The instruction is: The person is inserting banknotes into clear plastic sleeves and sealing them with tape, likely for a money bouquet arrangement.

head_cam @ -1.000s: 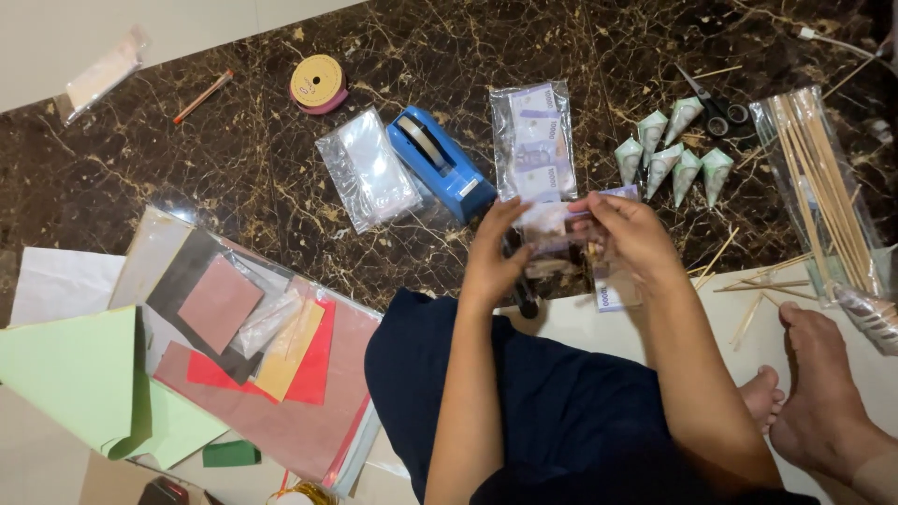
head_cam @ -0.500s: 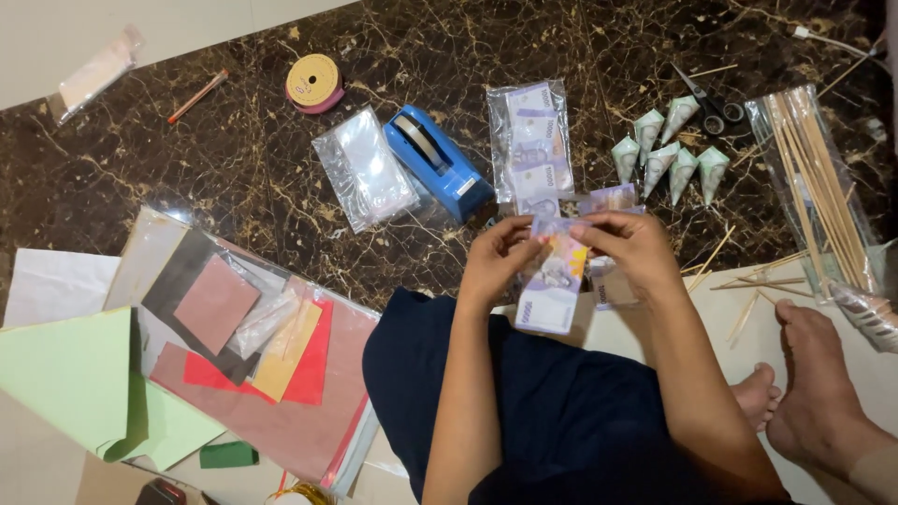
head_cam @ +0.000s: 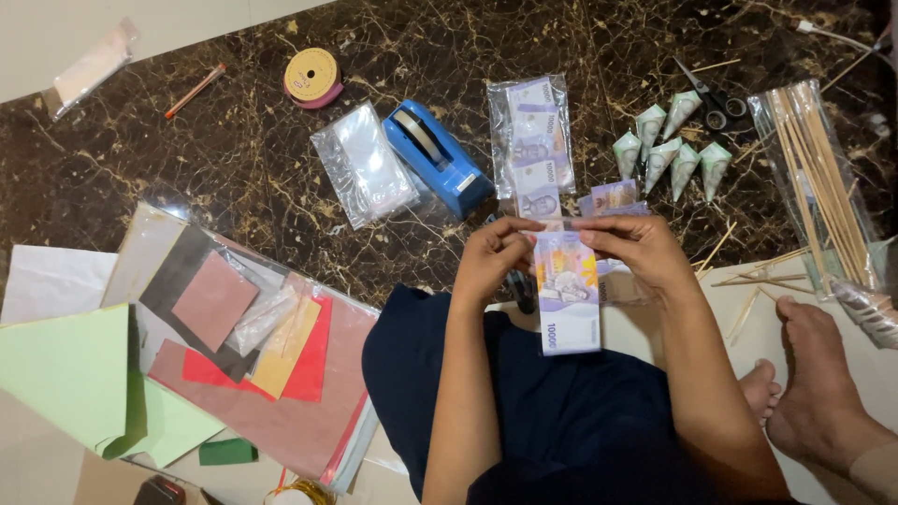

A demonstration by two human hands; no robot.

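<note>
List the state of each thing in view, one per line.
Purple banknote: upright, pinched at its top edge by both hands.
Left hand: gripping the note.
Right hand: gripping the note.
Blue tape dispenser: lying on the floor, untouched.
Scissors: shut.
Paper cones: rolled, clustered.
Skewers: bagged.

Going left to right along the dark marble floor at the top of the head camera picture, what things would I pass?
Small clear packet → orange pencil → ribbon spool → clear plastic bags → blue tape dispenser → bagged banknotes → folded paper cones → scissors → bag of wooden skewers.
</note>
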